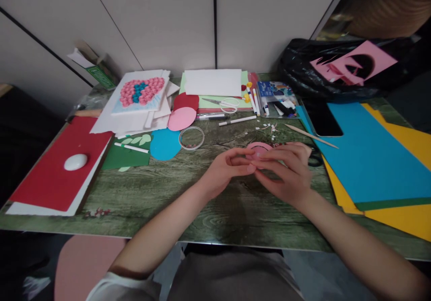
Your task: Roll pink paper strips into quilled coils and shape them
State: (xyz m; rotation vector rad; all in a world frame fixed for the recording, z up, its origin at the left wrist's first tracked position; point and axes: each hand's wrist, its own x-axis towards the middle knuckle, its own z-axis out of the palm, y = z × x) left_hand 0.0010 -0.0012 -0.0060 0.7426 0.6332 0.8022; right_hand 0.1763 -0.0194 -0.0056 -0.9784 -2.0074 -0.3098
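Observation:
My left hand [224,170] and my right hand [289,173] meet over the middle right of the table. Their fingertips close together on a small pink paper piece [259,147] with a rounded edge and a dark curved line. My fingers cover much of it. Beyond my hands lie tiny white paper scraps [266,128] and a pointed wooden stick [311,136]. Dark scissor handles [314,158] show partly behind my right hand. To the left sit a roll of clear tape [191,148], a blue paper circle [165,144] and a pink paper circle [182,118].
At left, a white oval object [76,161] rests on red paper [50,177]. A picture with pink and blue rosettes [143,92] tops white sheets. White-handled scissors [227,104] and markers lie behind. At right are a phone [321,117], blue paper [380,157] and a black bag [296,72].

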